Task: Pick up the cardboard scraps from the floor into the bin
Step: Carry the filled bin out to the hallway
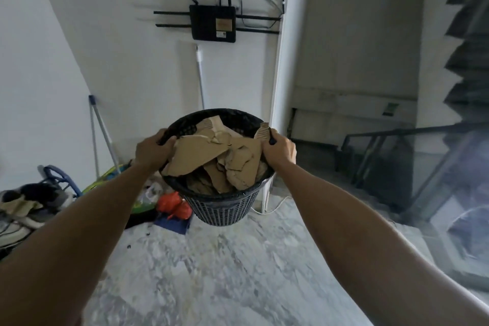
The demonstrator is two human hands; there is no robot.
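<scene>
While both bare forearms reach forward over the marble floor [211, 267], nearest stretch shows no brown scraps, so collecting looks close to done. Just beyond, black bin [225, 209] held clear of the floor, carried between two hands at opposite sides of its rim. Left hand [152, 152] wrapped tight over the left rim, thumb pressing down on a large flat piece, likely to stop it sliding out. Right hand [280, 152] closed on the right rim, grip narrow, fingers curled over the edge beside an upright strip. Two-handed hold probably chosen for balance, since the load sits high and loose. Cardboard scraps [219, 159] piled inside, torn and crumpled, heaped above the rim on the left, one piece overhanging the edge there. Could tip out if the bin tilts left.

Behind and below the bin, against the wall: an orange bag [169, 202], a blue cloth [173, 223], green packaging, and shoes further left. Mop or broom handles [102, 137] leaning in the corner. Higher on the white wall, a black router [213, 22] with spread antennas. Off to the right, a dim stairwell with a railing [383, 145].
</scene>
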